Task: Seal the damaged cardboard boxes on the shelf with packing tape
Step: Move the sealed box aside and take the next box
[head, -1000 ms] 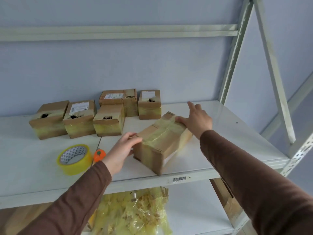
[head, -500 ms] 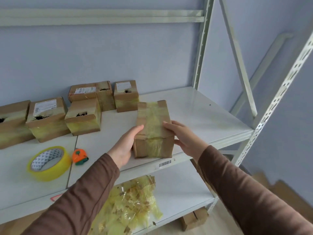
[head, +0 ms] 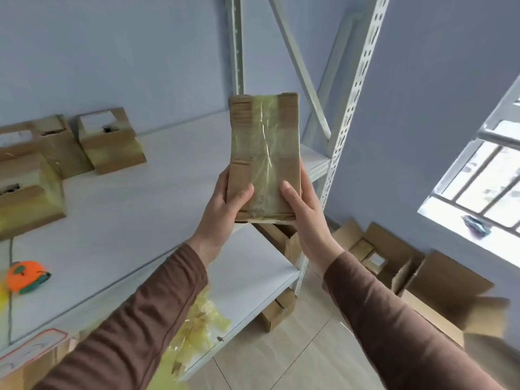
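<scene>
A taped cardboard box (head: pixel 264 153), wrapped lengthwise in yellowish clear tape, is held up in the air past the right end of the white shelf (head: pixel 135 220). My left hand (head: pixel 222 209) grips its lower left side, thumb on the front face. My right hand (head: pixel 304 204) grips the lower right side, thumb on the tape. Several small cardboard boxes (head: pixel 109 139) with torn holes in their tops stand at the back left of the shelf. The tape roll is out of view, except for a yellow blur at the left edge.
An orange cutter (head: pixel 26 277) lies near the shelf's left front. Crumpled yellow tape scraps (head: pixel 197 327) sit on the lower shelf. Open cardboard cartons (head: pixel 394 263) stand on the floor to the right, below a barred window (head: pixel 484 175). Metal uprights (head: pixel 351 88) rise behind the box.
Both hands lifted the taped box off the shelf's front edge and carried it up and to the right. The view swung right, so the floor cartons and window came into sight.
</scene>
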`<state>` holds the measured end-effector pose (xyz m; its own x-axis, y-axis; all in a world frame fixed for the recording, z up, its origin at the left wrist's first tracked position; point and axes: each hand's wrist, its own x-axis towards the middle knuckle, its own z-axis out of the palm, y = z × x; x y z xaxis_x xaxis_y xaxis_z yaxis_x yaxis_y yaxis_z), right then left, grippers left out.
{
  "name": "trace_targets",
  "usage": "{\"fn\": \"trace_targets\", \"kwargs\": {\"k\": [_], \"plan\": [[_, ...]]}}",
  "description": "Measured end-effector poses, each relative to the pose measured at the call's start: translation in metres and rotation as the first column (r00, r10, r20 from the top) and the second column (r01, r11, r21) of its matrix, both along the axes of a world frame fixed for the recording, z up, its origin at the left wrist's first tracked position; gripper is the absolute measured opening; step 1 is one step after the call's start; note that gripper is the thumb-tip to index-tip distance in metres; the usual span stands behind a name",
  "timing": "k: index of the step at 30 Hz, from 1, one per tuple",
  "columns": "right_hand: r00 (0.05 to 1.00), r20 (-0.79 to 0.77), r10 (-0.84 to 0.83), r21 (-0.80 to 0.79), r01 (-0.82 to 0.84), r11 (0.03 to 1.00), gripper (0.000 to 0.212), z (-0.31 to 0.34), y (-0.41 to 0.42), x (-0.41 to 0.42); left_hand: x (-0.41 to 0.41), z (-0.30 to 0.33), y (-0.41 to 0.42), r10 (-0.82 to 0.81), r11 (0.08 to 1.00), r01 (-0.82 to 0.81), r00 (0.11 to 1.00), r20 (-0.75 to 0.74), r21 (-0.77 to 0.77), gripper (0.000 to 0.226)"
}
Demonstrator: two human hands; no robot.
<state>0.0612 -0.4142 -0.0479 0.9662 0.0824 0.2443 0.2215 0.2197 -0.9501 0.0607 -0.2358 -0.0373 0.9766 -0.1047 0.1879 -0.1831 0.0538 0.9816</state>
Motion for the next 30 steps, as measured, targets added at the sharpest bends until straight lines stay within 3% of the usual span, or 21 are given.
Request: {"fn": "trace_targets", "kwargs": {"k": [6, 12, 16, 20, 24, 27, 30], "plan": [[0.948, 0.059, -0.312, -0.029, 0.314, 0.949, 0.063, -0.025, -0.089, -0.042, -0.004, -0.018, -0.100, -0.069, 0.994, 0.056, 0.988, 0.141, 0.091, 0.042], [0.877, -0.042, -0.478, -0.085, 0.473, 0.877, 0.061, -0.070, -0.202, -0.056, 0.006, -0.057, -0.219, -0.233, 0.960, 0.227, 0.972, 0.019, 0.163, 0.056], [0.851, -0.159, -0.500, -0.105, 0.489, 0.866, 0.061, -0.109, -0.277, -0.053, 0.019, -0.097, -0.296, -0.297, 0.933, 0.309, 0.951, -0.091, 0.184, 0.050], [0.794, -0.322, -0.516, -0.125, 0.505, 0.854, 0.083, -0.146, -0.339, -0.043, 0.033, -0.141, -0.362, -0.254, 0.913, 0.290, 0.954, -0.157, 0.286, 0.054], [0.699, -0.338, -0.630, -0.310, 0.549, 0.776, 0.082, -0.176, -0.377, -0.030, 0.042, -0.182, -0.414, -0.171, 0.865, 0.228, 0.971, -0.166, 0.446, 0.068], [0.636, -0.430, -0.641, -0.422, 0.486, 0.765, 0.089, -0.198, -0.397, -0.011, 0.051, -0.207, -0.446, -0.162, 0.803, 0.292, 0.946, -0.282, 0.519, 0.069], [0.617, -0.520, -0.591, -0.385, 0.447, 0.807, 0.085, -0.218, -0.412, 0.012, 0.072, -0.226, -0.476, -0.125, 0.784, 0.355, 0.894, -0.430, 0.509, 0.101]]}}
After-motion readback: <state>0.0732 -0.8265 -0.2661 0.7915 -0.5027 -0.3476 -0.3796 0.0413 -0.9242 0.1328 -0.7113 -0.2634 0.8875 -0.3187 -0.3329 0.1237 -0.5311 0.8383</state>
